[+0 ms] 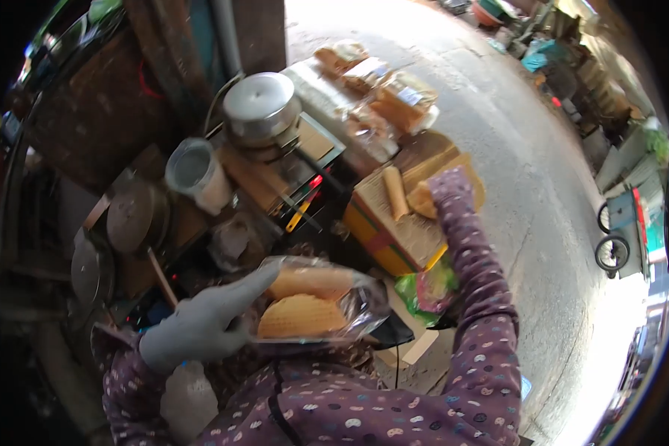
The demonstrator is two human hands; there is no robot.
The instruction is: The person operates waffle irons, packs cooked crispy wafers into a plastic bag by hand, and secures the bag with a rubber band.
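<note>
My left hand [212, 320], in a grey glove, grips the left side of a clear plastic bag [364, 301]. Inside the bag lie a rolled wafer [312, 282] and a folded waffle-patterned wafer [302, 316], both golden. My right arm, in a purple patterned sleeve [472, 245], stretches forward over a cardboard box [401, 238]. The sleeve's cuff hides the fingers of my right hand, so its grip does not show. By the cuff are a tan wafer piece [421, 201] and a round brown tray or basket [477, 189]. Another rolled wafer [395, 193] rests on the box.
Several bagged packs of wafers [405, 100] sit beyond the box. On the left stand a round metal waffle iron [260, 108], a plastic jug [198, 172] and darker round irons [136, 217]. A yellow-handled tool [299, 215] lies between. A wheeled cart [621, 230] stands far right.
</note>
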